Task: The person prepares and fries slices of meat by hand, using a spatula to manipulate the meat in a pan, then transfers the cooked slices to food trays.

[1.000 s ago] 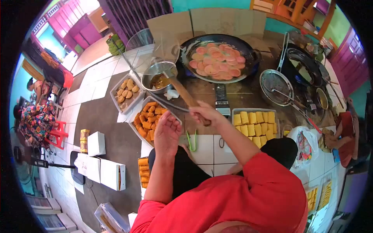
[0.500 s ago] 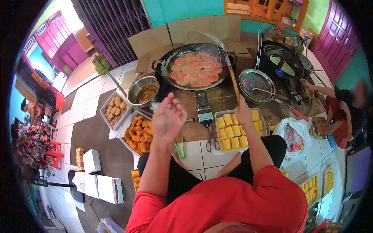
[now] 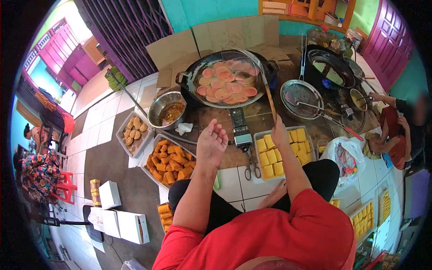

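My right hand (image 3: 280, 135) is closed round the wooden handle of a large wire strainer (image 3: 270, 96), whose round head lies over the right part of a big black wok (image 3: 193, 85). Several round pink pieces (image 3: 222, 93) sit in the oil there. My left hand (image 3: 213, 140) is raised in front of the wok, palm up, with its fingers slightly curled and nothing in it. Below my right hand stands a tray of yellow blocks (image 3: 269, 156). A tray of orange-brown fried pieces (image 3: 168, 159) is left of my left forearm.
A metal bowl (image 3: 167, 110) and a tray of round pieces (image 3: 133, 132) stand at left. Scissors (image 3: 252, 170) lie below the stove control. Strainers (image 3: 301, 99), a second wok (image 3: 330, 67) and a plastic bag (image 3: 343, 159) are at right, with a seated person (image 3: 405, 130) holding a small pan.
The strainer's head has come down lower over the wok. My left hand has moved right and down in view. The person at right has shifted the small pan.
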`<action>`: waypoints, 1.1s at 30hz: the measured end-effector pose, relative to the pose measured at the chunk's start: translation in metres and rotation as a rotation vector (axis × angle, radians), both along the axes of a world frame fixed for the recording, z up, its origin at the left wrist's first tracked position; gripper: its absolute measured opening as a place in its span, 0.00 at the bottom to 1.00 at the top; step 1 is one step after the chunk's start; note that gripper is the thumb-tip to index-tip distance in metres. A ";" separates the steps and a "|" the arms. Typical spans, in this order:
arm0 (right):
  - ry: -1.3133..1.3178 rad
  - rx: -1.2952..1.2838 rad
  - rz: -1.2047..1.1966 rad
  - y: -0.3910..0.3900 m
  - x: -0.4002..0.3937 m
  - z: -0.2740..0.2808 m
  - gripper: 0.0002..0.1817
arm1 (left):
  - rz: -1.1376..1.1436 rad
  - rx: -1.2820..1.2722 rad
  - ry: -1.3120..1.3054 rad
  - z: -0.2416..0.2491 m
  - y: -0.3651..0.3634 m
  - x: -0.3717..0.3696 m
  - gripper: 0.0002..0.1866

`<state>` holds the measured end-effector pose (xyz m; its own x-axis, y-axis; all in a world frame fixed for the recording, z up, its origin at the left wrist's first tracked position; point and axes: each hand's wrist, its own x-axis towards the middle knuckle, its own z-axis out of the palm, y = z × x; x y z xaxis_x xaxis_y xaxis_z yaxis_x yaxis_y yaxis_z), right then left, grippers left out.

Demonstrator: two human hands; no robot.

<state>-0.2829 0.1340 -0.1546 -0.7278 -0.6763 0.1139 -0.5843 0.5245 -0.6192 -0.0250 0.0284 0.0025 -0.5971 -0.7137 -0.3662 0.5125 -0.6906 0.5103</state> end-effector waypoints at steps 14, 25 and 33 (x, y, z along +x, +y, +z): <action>-0.206 -0.054 -0.036 -0.014 -0.013 0.010 0.31 | -0.003 0.013 -0.002 0.000 0.007 0.001 0.12; -0.128 -0.250 0.054 0.037 0.032 0.023 0.32 | -0.019 0.048 -0.006 -0.003 0.011 0.000 0.10; -0.200 -0.167 0.165 0.053 0.037 0.045 0.32 | -0.057 0.018 0.031 -0.007 0.018 0.000 0.10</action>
<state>-0.2455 0.1871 -0.1097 -0.6291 -0.7711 0.0984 -0.5106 0.3144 -0.8003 -0.0251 0.0463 -0.0047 -0.6480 -0.6718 -0.3589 0.4876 -0.7279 0.4821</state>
